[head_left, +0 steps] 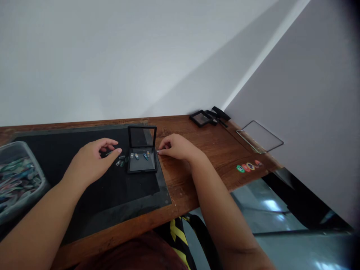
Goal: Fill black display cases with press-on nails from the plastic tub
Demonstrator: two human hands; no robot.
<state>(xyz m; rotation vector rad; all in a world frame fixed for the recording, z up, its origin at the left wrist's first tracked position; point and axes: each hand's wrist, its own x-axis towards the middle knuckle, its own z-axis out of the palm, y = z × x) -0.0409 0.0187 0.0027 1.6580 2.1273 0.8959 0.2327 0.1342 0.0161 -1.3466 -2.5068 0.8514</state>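
A small black case (142, 168) stands with its lid raised on the black mat (112, 197); several small decorated nail tips (136, 156) lie inside it. My left hand (94, 159) hovers left of the case, thumb and fingers apart, with nothing visible between them. Loose nail tips (120, 162) lie on the mat between that hand and the case. At the case's right edge, my right hand (176, 147) has thumb and index finger pinched together, on something too small to make out.
A clear plastic tub (42, 176) full of nail tips sits at the far left. Black cases (201, 118) lie at the back right of the wooden table (180, 187), near a wire frame (267, 130) and round stickers (246, 167). A wall rises behind.
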